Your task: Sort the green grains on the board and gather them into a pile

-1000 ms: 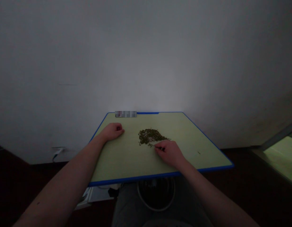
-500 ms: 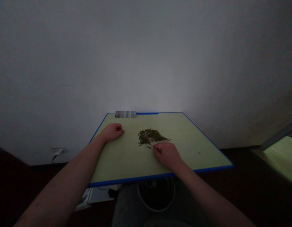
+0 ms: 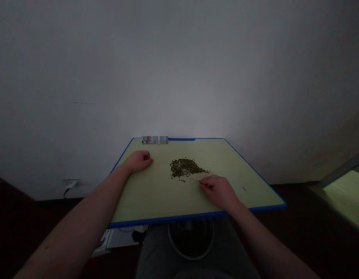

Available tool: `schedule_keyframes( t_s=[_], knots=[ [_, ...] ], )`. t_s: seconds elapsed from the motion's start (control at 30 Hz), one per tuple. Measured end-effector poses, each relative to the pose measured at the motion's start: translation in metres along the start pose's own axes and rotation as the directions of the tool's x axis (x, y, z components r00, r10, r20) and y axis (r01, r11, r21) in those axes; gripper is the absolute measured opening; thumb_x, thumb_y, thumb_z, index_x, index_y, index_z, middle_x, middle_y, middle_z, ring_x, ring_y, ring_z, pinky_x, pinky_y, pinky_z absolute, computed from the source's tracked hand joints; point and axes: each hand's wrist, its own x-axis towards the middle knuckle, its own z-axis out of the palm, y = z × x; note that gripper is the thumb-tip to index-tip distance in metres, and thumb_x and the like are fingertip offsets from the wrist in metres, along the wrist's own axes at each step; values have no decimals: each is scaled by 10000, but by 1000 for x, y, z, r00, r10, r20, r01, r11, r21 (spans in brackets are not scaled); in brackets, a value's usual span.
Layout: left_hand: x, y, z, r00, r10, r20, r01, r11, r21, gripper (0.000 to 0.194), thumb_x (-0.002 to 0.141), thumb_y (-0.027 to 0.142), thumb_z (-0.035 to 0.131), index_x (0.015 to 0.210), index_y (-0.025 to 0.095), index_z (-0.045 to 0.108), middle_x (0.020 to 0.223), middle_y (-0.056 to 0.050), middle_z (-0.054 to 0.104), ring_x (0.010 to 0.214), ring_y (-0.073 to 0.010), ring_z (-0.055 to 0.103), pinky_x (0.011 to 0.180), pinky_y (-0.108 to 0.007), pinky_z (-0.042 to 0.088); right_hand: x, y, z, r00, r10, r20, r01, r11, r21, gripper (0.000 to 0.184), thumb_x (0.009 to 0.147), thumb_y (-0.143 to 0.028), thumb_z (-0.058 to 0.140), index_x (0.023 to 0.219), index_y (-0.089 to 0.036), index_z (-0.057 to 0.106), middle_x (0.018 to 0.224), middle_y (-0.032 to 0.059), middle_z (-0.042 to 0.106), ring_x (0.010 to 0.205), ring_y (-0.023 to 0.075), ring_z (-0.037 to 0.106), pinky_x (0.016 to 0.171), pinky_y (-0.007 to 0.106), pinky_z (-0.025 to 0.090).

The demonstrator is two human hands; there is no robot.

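Shifting to the right of where it sat in the earlier head-view frames, the right hand (image 3: 220,192) now rests further from the heap of small dark green grains (image 3: 183,168), its fingers curled and pinching a thin pale pointed tool (image 3: 196,179), whose tip sits just beside the heap's lower right edge. The heap stays near the middle of the pale green board (image 3: 144,197), toward its far edge, with a few loose grains below it. The left hand (image 3: 140,161) keeps its place near the far left corner, loosely curled and lying on the board. A small reddish speck (image 3: 243,188) lies near the right edge. A pixelated patch (image 3: 154,140) covers a metal clip at the far edge, leaving nothing readable.
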Motion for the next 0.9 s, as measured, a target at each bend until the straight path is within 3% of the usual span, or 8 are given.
schedule_keyframes(
  t_s=[0.2, 0.43, 0.67, 0.9],
  knots=[
    [0, 0, 0, 1000, -1, 1, 1, 1000, 7, 272, 718, 423, 467, 655, 170, 542, 615, -11, 546, 575, -120, 463, 538, -244, 294, 10, -2, 3, 1000, 20, -14, -21, 999, -44, 204, 786, -207, 511, 849, -227, 703, 838, 16, 702, 769, 166, 625, 705, 271, 459],
    [-1, 0, -1, 1000, 11, -6, -11, 1000, -5, 265, 713, 421, 475, 639, 172, 527, 610, -9, 543, 564, -115, 458, 534, -241, 298, 5, 0, 5, 999, -40, -10, 40, 999, -5, 202, 790, -218, 511, 850, -230, 703, 852, 19, 699, 797, 160, 619, 750, 277, 461],
    [0, 0, 0, 1000, -8, -3, 8, 1000, -17, 265, 711, 420, 477, 636, 171, 526, 609, -8, 542, 557, -112, 453, 530, -243, 293, 8, -1, 7, 999, -2, -40, 1, 1000, -26, 209, 792, -203, 502, 857, -222, 700, 857, 23, 699, 787, 162, 621, 738, 278, 461],
    [-1, 1, -1, 1000, -19, 12, 19, 1000, -24, 275, 711, 430, 477, 660, 170, 549, 618, -14, 547, 575, -120, 461, 542, -247, 296, 6, -1, 5, 997, -77, 15, 77, 997, 13, 215, 809, -234, 494, 875, -229, 699, 859, 21, 699, 816, 155, 615, 759, 274, 457]
  ],
)
